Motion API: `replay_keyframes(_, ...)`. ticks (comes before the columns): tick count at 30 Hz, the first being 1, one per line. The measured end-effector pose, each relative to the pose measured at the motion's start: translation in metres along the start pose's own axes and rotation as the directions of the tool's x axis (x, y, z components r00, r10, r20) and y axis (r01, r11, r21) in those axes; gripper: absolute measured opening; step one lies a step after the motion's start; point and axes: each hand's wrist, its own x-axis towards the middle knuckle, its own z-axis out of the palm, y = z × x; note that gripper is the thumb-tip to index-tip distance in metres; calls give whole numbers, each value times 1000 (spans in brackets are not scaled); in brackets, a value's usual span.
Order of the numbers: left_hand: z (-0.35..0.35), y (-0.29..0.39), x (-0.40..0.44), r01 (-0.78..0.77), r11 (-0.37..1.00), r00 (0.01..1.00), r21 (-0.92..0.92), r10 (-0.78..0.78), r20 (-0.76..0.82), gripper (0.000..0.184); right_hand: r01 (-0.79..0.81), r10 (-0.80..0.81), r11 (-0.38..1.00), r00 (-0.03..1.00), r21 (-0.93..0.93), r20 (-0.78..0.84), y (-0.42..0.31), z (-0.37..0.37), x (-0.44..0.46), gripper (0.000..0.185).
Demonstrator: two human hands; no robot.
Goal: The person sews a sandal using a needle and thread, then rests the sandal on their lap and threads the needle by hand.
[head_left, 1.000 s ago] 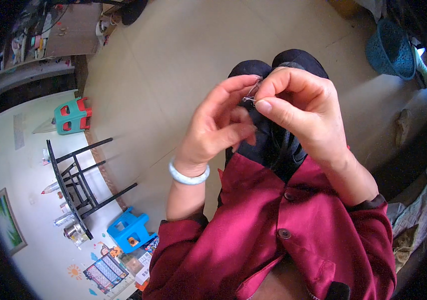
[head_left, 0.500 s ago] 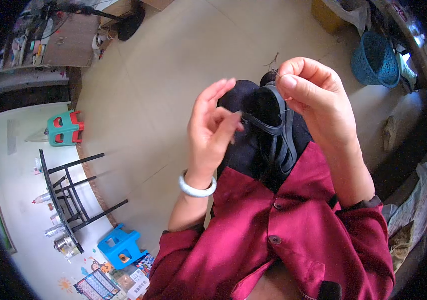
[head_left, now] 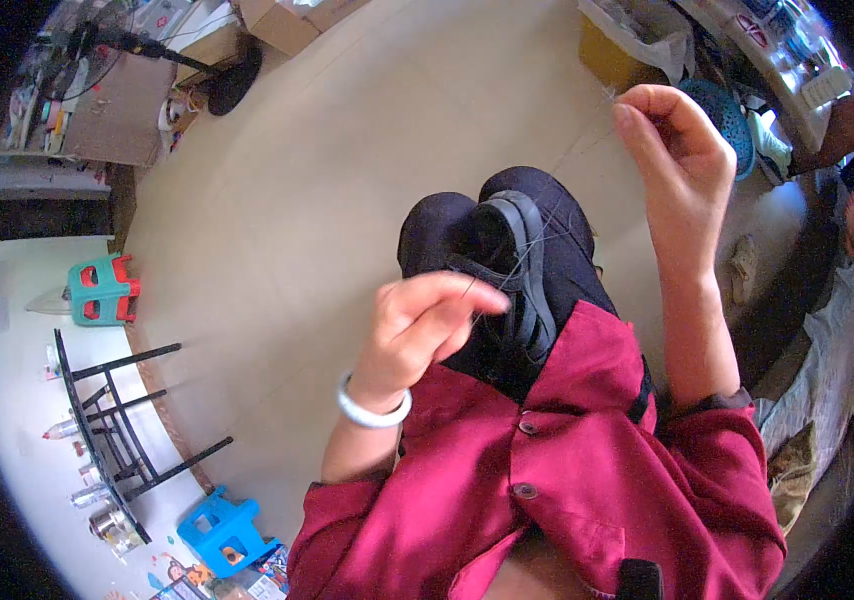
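Across my lap, on black trousers, lies a black strappy item [head_left: 532,285] that looks like a sandal. My right hand [head_left: 682,150] is raised to the right, thumb and forefinger pinched on a fine thread [head_left: 569,152]. The thread slants down towards the lap, faint against the floor. Over the lower end of the straps is my left hand [head_left: 422,325], its fingers curled and pressed together, with thread crossing the forefinger. Its thumb is mostly hidden. A pale bangle [head_left: 374,408] circles the left wrist. Whether a needle is present is too small to tell.
A blue basket [head_left: 722,115] and a yellow bin [head_left: 612,62] stand beyond my right hand. At the right edge another person's limbs [head_left: 852,150] show. On the left are a green-and-red stool [head_left: 102,290], a black-legged table [head_left: 127,420] and a blue stool [head_left: 222,530].
My right hand has moved up and outward, away from the left, drawing the thread out. The left hand has lowered over the straps and its fingers have closed in. The view has shifted.
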Motion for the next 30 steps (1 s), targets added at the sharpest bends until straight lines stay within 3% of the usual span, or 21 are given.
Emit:
replay_keyframes(1, -5, -4, -12, -115, 989, 992, -95, 118, 34, 22, 0, 0, 1000, 1000, -8, -4, 11, -2, 3, 9)
replay_keyframes(2, -11, -9, -21, -222, 956, 970, -191, 236, 53, 23, 11, -19, 992, 998, -129, -65, 22, -6, 6, 10)
replay_keyframes(4, -19, -10, -30, -378, 808, 899, -451, 437, 30, 21, -3, -45, 961, 985, -277, -166, 53, -15, 15, 10)
replay_keyframes(6, -28, -8, -37, -443, 708, 885, -550, 442, -144, 15, -62, 15, 973, 979, -223, -204, 101, -34, 22, 14)
replay_keyframes(8, -41, -9, -41, -468, 672, 882, -574, 392, -260, 13, -300, 260, 943, 934, -144, -244, 119, -48, 22, 18)
replay_keyframes(10, -45, -6, -36, -495, 552, 869, -671, 315, -382, 20, -437, 446, 889, 894, 136, -37, 105, -47, 14, 17)
replay_keyframes(12, -46, 6, -28, -528, 498, 849, -688, 281, -448, 23, -431, 392, 888, 892, 162, 225, 59, -23, -6, 9)
replay_keyframes(13, -45, 14, -25, -546, 424, 837, -722, 251, -486, 26, -472, 342, 840, 843, 267, 414, 32, -11, -18, 7)
replay_keyframes(14, -44, 19, -24, -553, 433, 833, -712, 253, -493, 26, -521, 256, 776, 775, 355, 578, 9, 2, -30, 7)
replay_keyframes(15, -43, 24, -22, -535, 399, 845, -745, 274, -459, 26, -506, 155, 766, 744, 396, 650, -8, 16, -41, 8)
replay_keyframes(17, -39, 33, -19, -507, 372, 857, -777, 308, -412, 25, -403, -43, 778, 732, 482, 680, -22, 50, -56, 8)
replay_keyframes(19, -34, 44, -20, -504, 359, 859, -785, 301, -414, 24, -421, -51, 773, 705, 476, 707, -25, 76, -63, 9)
replay_keyframes(22, -49, 48, -27, -541, 331, 833, -773, 337, -438, 21, -755, 124, 549, 498, 359, 858, -23, 90, -75, 6)
replay_keyframes(24, -68, 48, -38, -586, 318, 800, -745, 372, -471, 20, -857, 239, 474, 347, 203, 907, -23, 75, -70, 5)
replay_keyframes(26, -89, 45, -49, -676, 335, 736, -656, 362, -572, 18, -810, 392, 514, 516, 284, 762, -19, 70, -70, 7)
replay_keyframes(28, -112, 35, -59, -708, 352, 706, -612, 365, -607, 16, -743, 417, 539, 645, 397, 641, -10, 61, -64, 7)
replay_keyframes(30, -131, 21, -68, -761, 365, 638, -536, 272, -720, 16, -722, 415, 549, 673, 421, 612, -7, 46, -54, 6)
